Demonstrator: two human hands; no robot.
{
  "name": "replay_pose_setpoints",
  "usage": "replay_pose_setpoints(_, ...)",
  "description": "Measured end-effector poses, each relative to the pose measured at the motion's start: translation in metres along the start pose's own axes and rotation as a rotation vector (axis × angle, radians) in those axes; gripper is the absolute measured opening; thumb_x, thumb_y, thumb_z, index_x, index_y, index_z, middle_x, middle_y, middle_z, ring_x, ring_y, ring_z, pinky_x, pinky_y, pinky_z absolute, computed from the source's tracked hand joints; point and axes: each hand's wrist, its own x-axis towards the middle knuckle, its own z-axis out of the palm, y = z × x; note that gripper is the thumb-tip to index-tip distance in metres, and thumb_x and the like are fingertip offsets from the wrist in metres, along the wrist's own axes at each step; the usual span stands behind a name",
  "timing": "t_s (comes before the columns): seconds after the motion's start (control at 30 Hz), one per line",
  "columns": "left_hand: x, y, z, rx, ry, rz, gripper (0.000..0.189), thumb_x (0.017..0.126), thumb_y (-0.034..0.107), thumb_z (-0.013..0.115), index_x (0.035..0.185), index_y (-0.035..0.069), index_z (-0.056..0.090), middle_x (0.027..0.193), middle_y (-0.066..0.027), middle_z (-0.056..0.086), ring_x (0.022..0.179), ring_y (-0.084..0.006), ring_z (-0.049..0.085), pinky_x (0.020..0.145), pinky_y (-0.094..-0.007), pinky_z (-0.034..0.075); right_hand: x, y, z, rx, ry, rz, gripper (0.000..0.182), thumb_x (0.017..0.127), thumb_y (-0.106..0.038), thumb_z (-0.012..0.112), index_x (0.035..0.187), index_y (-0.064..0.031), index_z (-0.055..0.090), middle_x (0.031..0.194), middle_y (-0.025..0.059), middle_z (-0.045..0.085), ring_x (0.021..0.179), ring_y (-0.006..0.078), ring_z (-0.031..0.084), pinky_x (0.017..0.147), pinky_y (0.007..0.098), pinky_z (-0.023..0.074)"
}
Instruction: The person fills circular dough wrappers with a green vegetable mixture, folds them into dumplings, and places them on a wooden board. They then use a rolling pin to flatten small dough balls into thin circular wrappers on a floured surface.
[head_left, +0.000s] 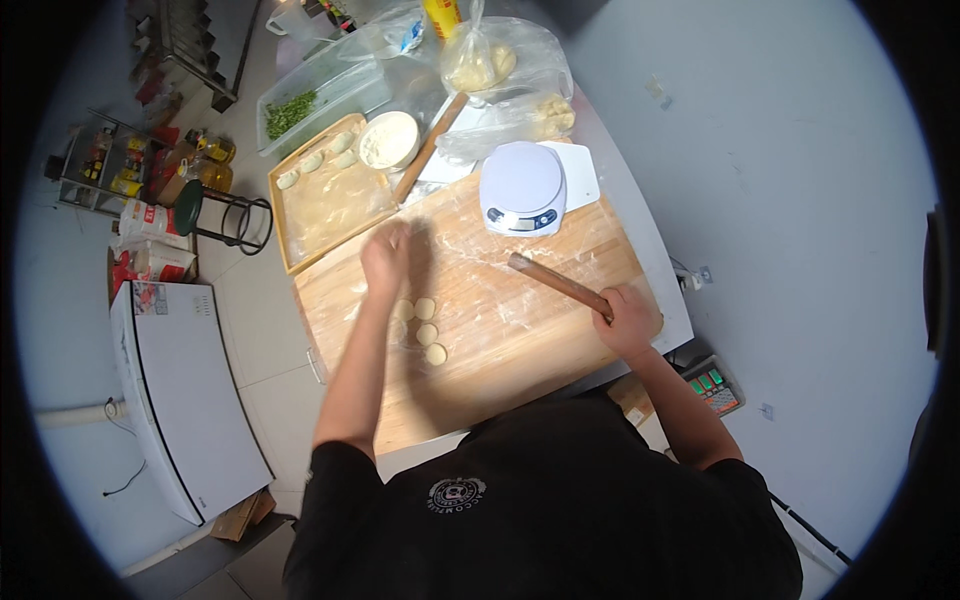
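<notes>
My right hand (627, 321) is closed around one end of a wooden rolling pin (559, 283), which slants over the right part of a floured wooden board (480, 300). Blurred and curled, my left hand (386, 253) hovers near the board's far left edge, beside the wooden tray; whether its fingers hold anything cannot be seen. Several small round dough pieces (427, 334) lie on the board, partly behind my left forearm. A white digital kitchen scale (523, 187) stands at the board's far side. On the floured wooden tray (330, 206) rest several shaped dough pieces (312, 162).
Beyond the board are a bowl of flour (389, 141), a second rolling pin (431, 148), bagged dough (480, 67) and a plastic bin (367, 82) with chopped greens (289, 114). A stool (189, 208) and a white chest freezer (199, 390) stand left; a wall rises right.
</notes>
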Motion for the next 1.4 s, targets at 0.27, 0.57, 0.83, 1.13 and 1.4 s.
replay_pose_setpoints(0.27,0.218,-0.062,0.052,0.364,-0.105,0.163,0.015,0.081,0.021,0.065,0.086,0.011,0.075,0.093,-0.0178,0.070,0.086,-0.0347,0.069,0.076,-0.0425,0.055,0.005,0.002,0.001,0.003,0.004,-0.020,0.025,0.070,-0.016,0.071,0.092,-0.0098,0.063,0.091,0.0080,0.060,0.084,0.0313,0.059,0.071,0.0434,0.0494)
replay_pose_setpoints(0.57,0.257,-0.081,0.096,0.538,-0.420,0.067,0.014,0.065,0.018,0.077,0.077,0.011,0.075,0.084,-0.0136,0.072,0.081,-0.0290,0.071,0.074,-0.0402,0.056,0.005,0.001,0.001,-0.020,-0.044,0.050,0.028,0.069,-0.019,0.069,0.096,-0.0120,0.062,0.094,0.0049,0.061,0.085,0.0298,0.060,0.072,0.0446,0.0496)
replay_pose_setpoints(0.83,0.169,-0.032,0.048,-0.145,-0.104,-0.067,0.014,0.084,0.017,0.073,0.089,0.006,0.078,0.072,-0.0119,0.071,0.065,-0.0199,0.067,0.064,-0.0333,0.052,0.007,0.002,0.004,-0.012,-0.045,0.016,0.026,0.070,-0.017,0.070,0.095,-0.0114,0.063,0.094,0.0052,0.063,0.085,0.0306,0.060,0.072,0.0442,0.0496)
replay_pose_setpoints(1.13,-0.137,0.058,0.051,0.286,-0.486,0.249,0.073,0.089,0.029,0.064,0.148,-0.003,0.034,0.157,-0.0277,0.025,0.144,-0.0459,0.026,0.119,-0.0501,0.024,0.004,0.002,0.007,-0.013,-0.026,0.019,0.023,0.071,-0.016,0.070,0.092,-0.0106,0.062,0.091,0.0079,0.062,0.083,0.0322,0.060,0.070,0.0448,0.0501)
replay_pose_setpoints(1.4,-0.181,0.050,0.018,0.043,-0.306,0.395,0.047,0.079,0.001,0.067,0.125,0.008,0.064,0.133,-0.0198,0.059,0.124,-0.0390,0.056,0.107,-0.0460,0.045,0.002,0.003,0.004,-0.010,-0.047,-0.020,0.023,0.072,-0.014,0.069,0.094,-0.0116,0.062,0.093,0.0076,0.061,0.086,0.0327,0.060,0.070,0.0461,0.0497)
